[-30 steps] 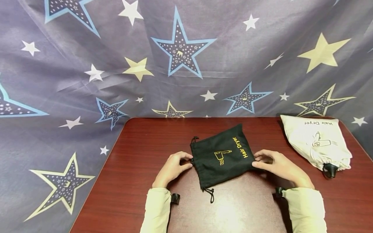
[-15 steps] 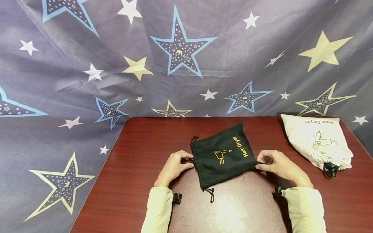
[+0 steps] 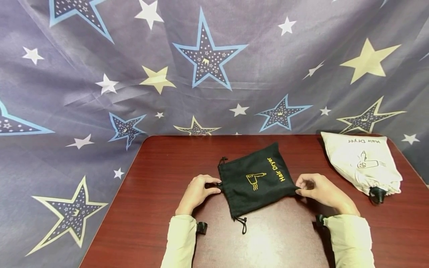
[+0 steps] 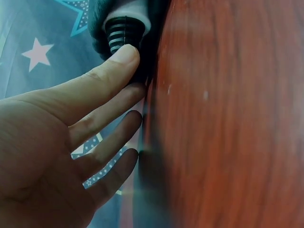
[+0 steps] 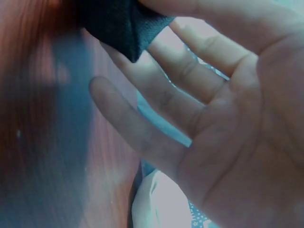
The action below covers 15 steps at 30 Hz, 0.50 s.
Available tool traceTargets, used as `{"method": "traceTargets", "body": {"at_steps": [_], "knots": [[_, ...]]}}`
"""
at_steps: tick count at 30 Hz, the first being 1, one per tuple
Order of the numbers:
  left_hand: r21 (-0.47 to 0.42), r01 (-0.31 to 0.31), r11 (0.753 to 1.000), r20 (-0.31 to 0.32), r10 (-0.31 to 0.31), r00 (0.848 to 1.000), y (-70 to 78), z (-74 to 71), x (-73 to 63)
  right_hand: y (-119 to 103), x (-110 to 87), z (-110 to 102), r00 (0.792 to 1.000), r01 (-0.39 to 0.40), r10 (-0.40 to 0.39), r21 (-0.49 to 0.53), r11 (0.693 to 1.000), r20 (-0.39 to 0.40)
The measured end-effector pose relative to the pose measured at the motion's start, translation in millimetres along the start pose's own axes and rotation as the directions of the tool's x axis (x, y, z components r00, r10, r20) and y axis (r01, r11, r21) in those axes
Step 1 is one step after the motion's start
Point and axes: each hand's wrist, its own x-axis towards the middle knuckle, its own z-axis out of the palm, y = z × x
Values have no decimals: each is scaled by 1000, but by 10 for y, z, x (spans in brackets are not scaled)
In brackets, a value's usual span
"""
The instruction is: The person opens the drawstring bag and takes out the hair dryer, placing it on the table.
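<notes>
In the head view, the black bag (image 3: 238,186) lies slantwise on the bench (image 3: 161,160), between the two hands. Its yellow "Hair Dryer" lettering runs along the closed end, with a yellow dryer drawing nearer the middle. A cord loop (image 3: 244,225) hangs from the near side of its mouth, and a smaller loop (image 3: 222,160) lies at the far side. The left hand (image 3: 198,191) is at the mouth; the right hand (image 3: 318,190) pinches the near corner of the closed end. Well to the right, the white bag (image 3: 348,156) lies with a black ribbed tip (image 3: 378,194) poking from its mouth. A starred cloth (image 3: 218,100) hangs behind.

In the left wrist view, the thumb and index finger grip a black ribbed sleeve (image 4: 126,31) on a pale handle (image 4: 132,10); the other fingers are spread apart.

In the right wrist view, the thumb and fingers hold the black bag's corner, the little finger is away from it, and the white bag shows beyond.
</notes>
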Motion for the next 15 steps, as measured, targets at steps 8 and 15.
{"method": "traceTargets", "body": {"at_steps": [8,15], "knots": [[28,28,999,-13,-28,1000,-46,-55,-30,-9,-19,-26,999,-23,22,22,999,45],[30,61,998,-27,-61,998,-53,-67,-36,-6,-43,-34,1000,-13,12,21,1000,29]]}}
